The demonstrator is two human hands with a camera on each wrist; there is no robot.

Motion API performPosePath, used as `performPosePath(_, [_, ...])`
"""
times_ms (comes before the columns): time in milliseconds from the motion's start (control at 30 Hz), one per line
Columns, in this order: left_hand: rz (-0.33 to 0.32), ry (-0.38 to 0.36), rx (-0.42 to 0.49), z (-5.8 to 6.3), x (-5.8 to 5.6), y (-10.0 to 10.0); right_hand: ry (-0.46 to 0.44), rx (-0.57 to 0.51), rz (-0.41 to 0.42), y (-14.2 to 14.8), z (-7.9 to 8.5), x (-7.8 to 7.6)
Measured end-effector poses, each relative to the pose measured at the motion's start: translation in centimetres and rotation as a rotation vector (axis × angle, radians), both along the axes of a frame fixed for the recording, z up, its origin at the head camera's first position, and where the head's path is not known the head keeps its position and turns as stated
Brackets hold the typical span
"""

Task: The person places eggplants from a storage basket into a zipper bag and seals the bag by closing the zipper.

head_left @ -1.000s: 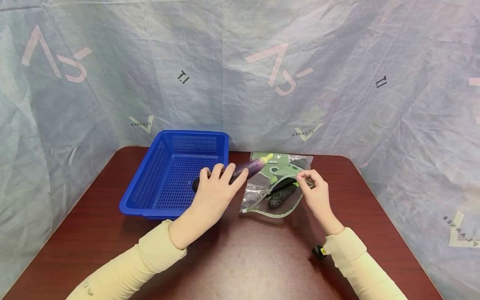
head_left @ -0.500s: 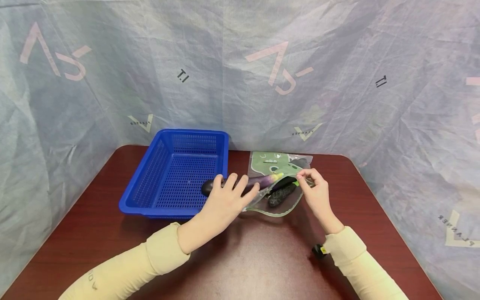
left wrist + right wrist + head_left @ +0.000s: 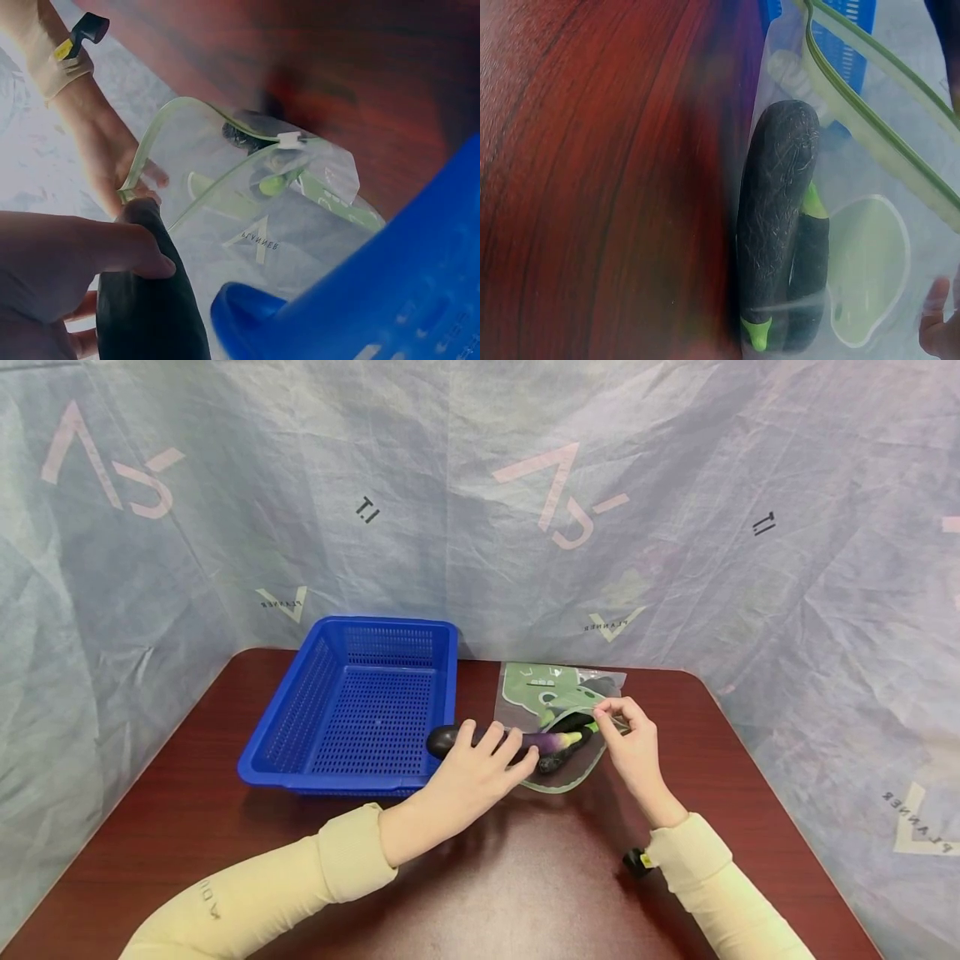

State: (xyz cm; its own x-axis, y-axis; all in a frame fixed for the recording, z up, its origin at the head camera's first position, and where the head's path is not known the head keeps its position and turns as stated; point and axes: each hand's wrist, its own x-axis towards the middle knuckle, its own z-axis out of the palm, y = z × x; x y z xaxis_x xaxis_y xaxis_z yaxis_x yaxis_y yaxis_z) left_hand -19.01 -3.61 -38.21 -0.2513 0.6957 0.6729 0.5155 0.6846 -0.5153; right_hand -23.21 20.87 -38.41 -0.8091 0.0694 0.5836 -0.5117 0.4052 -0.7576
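My left hand [image 3: 476,772] grips a long dark purple eggplant [image 3: 547,742] from above. The eggplant's pale yellow-green stem end points right, over the mouth of a clear zip bag [image 3: 555,789] with a green animal print. With thumb and fingertips, my right hand [image 3: 636,756] pinches the bag's rim and its mouth stands open. Inside the bag lie two dark, long vegetables [image 3: 776,210] with bright green stem ends, seen through the plastic in the right wrist view. The left wrist view shows my left thumb pressed along the dark eggplant [image 3: 150,319], close to the bag's green zip edge.
A blue perforated basket [image 3: 258,772] stands left of the bag, its right wall close to the eggplant's dark rounded end. Both rest on a dark red wooden table [image 3: 525,885]. Grey printed cloth [image 3: 480,568] hangs behind. A black device [image 3: 637,862] is at my right sleeve.
My left hand has moved right and slightly down with the eggplant, from the basket's edge to the bag's mouth. The right hand has kept its pinch on the rim.
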Motion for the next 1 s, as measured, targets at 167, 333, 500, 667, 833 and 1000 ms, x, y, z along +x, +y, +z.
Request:
performPosePath(167, [0.005, -0.017, -0.042, -0.6, -0.3, 0.4, 0.005, -0.010, 0.010, 0.0, -0.1, -0.1])
performPosePath(333, [0.008, -0.038, -0.079, -1.4, -0.4, 1.0, -0.001, -0.013, 0.010, -0.1, -0.1, -0.1])
performPosePath(500, [0.038, -0.070, -0.107, -2.1, -0.6, 1.6, 0.001, -0.014, 0.009, -0.1, -0.2, -0.1])
performPosePath(667, [0.056, -0.080, -0.100, -2.7, -0.8, 2.4, 0.000, -0.023, 0.000, -0.3, -0.3, -0.1])
performPosePath(833, [0.067, -0.109, -0.085, -3.1, -0.8, 3.4, 0.000, -0.022, 0.011, -0.4, -0.3, -0.1])
performPosePath(1000, [0.062, -0.132, -0.057, -3.6, -1.0, 4.5, -0.012, -0.022, 0.012, -0.5, -0.3, 0.0])
